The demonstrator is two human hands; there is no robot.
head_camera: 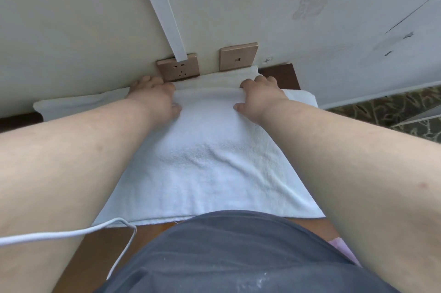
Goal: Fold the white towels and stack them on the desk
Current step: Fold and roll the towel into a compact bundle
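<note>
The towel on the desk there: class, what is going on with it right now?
A person is folding a white towel spread across the desk, seen from a head camera. Both hands grip the towel's far fold near the wall: the left hand below the wall socket, the right hand below the blank wall plate. The fingers are curled over the doubled edge. More white towel lies underneath and sticks out to the left. A white cable crosses the left forearm.

Matt terry-cloth towel (pixel 210 161) on glossy wooden desk (pixel 281 75).
</note>
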